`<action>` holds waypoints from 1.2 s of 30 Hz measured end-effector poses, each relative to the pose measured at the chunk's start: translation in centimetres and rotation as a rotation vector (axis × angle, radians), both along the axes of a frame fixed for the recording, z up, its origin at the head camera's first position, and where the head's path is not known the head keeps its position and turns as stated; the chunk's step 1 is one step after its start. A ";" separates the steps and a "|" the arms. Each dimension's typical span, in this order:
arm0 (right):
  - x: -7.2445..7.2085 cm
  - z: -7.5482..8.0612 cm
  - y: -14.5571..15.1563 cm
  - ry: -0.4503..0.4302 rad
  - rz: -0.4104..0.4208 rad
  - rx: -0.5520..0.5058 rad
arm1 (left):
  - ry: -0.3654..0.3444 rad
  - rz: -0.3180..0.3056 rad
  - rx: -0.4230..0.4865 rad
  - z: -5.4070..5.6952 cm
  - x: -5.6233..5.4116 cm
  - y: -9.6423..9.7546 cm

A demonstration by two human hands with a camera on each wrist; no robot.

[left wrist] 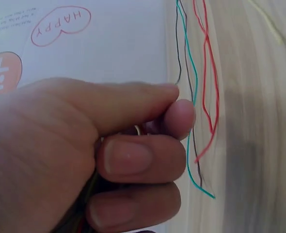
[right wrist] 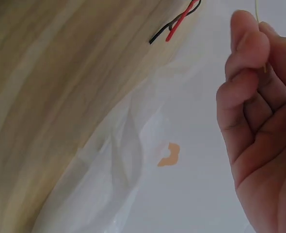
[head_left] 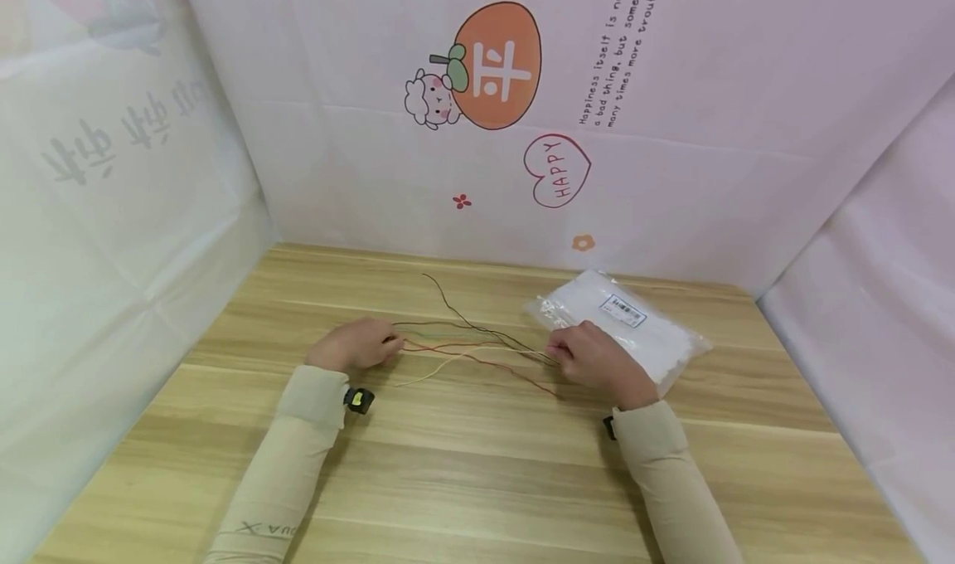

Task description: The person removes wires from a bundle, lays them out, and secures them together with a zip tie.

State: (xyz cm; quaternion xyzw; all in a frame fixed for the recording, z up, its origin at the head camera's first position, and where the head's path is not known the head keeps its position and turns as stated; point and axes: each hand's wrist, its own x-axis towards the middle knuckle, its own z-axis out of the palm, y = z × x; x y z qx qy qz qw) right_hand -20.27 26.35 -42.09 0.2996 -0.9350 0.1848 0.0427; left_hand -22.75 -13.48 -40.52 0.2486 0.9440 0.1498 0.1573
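Observation:
Several thin coloured wires lie across the wooden table between the two hands. My left hand is at their left side with curled fingers; in the left wrist view dark, green and red strands show behind its fingers, mostly hidden by the palm. Just past its fingertips run a green wire, a red wire and a dark wire, their loose ends near the table. My right hand pinches a pale yellow wire between thumb and fingertips, a short end poking out below. Black and red wire ends lie beyond it.
A clear plastic bag with white contents and a barcode label lies behind and under the right hand. White printed cloth stands around the wooden table at the back and both sides.

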 end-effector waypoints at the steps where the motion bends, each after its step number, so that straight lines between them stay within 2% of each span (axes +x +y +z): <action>1: 0.1 0.0 -0.1 -0.010 -0.005 0.000 | 0.006 -0.007 0.014 0.1 0.1 0.2; 4: 0.2 0.0 -0.4 -0.033 -0.024 -0.003 | 0.025 -0.033 0.043 0.3 0.2 0.6; 9: 0.5 -0.1 -0.8 -0.050 -0.054 0.011 | 0.061 -0.087 0.098 0.0 0.1 1.5; 14: 0.6 0.0 -0.9 -0.057 -0.062 0.041 | 0.052 -0.112 0.133 0.0 0.4 2.2; 23: 0.5 0.7 -0.9 0.063 -0.088 0.040 | 0.027 -0.121 0.154 -0.3 0.7 3.7; 28: 0.9 1.5 -1.4 0.101 -0.093 0.041 | 0.059 -0.128 0.145 -0.4 1.1 4.6; 31: 1.2 2.0 -1.9 0.103 -0.078 0.025 | 0.097 -0.133 0.120 -0.3 1.5 5.0; 36: 1.7 2.3 -3.3 0.102 0.020 -0.038 | 0.138 -0.161 0.120 -0.2 2.1 6.0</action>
